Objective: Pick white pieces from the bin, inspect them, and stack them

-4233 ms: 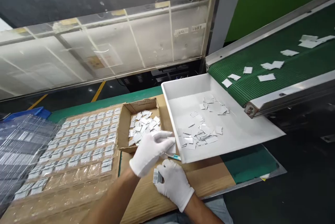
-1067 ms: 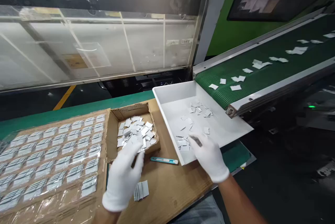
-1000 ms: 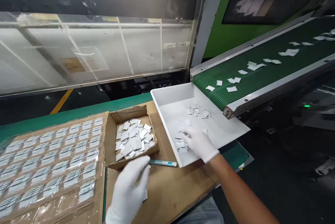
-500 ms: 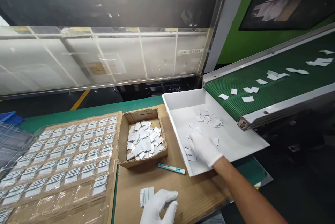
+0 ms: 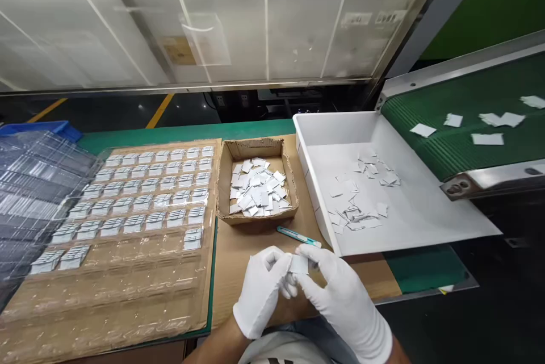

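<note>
Your left hand [image 5: 259,290] and right hand [image 5: 340,301] meet in front of you, fingertips of both pinching a small white card [image 5: 298,264] between them, held up close where you can see it, with the white tray [image 5: 426,222] just beyond your right hand and the cardboard box [image 5: 257,151] beyond your left.

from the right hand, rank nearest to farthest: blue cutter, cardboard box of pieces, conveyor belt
From the right hand:
1. Blue cutter, just above the fingertips.
2. Cardboard box, farther up and left.
3. Conveyor belt, far upper right.
</note>
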